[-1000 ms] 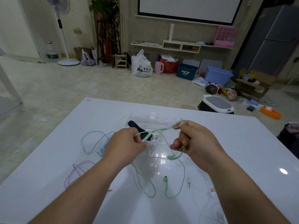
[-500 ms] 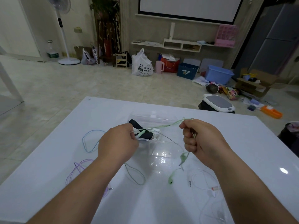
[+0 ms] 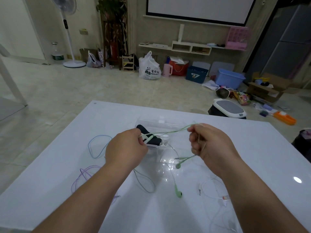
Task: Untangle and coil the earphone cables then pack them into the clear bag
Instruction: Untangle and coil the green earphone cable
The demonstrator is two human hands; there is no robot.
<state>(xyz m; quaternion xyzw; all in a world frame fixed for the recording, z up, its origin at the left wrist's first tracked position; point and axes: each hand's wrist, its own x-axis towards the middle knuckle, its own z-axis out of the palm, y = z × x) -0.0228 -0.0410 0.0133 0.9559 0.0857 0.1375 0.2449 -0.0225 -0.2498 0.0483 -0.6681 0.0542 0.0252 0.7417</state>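
Note:
A green earphone cable point(image 3: 168, 132) stretches taut between my two hands above the white table point(image 3: 262, 148). My left hand point(image 3: 126, 150) pinches one end near its inline remote. My right hand point(image 3: 212, 145) is closed around gathered loops of the same cable, and two green earbuds point(image 3: 178, 193) dangle below it. The clear bag point(image 3: 161, 121) lies flat beyond and under my hands, with a black item point(image 3: 148, 137) on it. A blue cable point(image 3: 97, 145), a purple cable point(image 3: 82, 175) and a white cable point(image 3: 212, 194) lie loose on the table.
The table's far edge runs just behind the bag. Beyond it, on the floor, stand a bin with a grey lid point(image 3: 228, 110), a blue tub point(image 3: 228, 78), a white shopping bag point(image 3: 149, 68), a cardboard box point(image 3: 267, 89) and a fan point(image 3: 67, 31).
My hands have drawn apart, pulling the green cable straight. The dangling earbuds have shifted and the loose loop below my left hand has shrunk.

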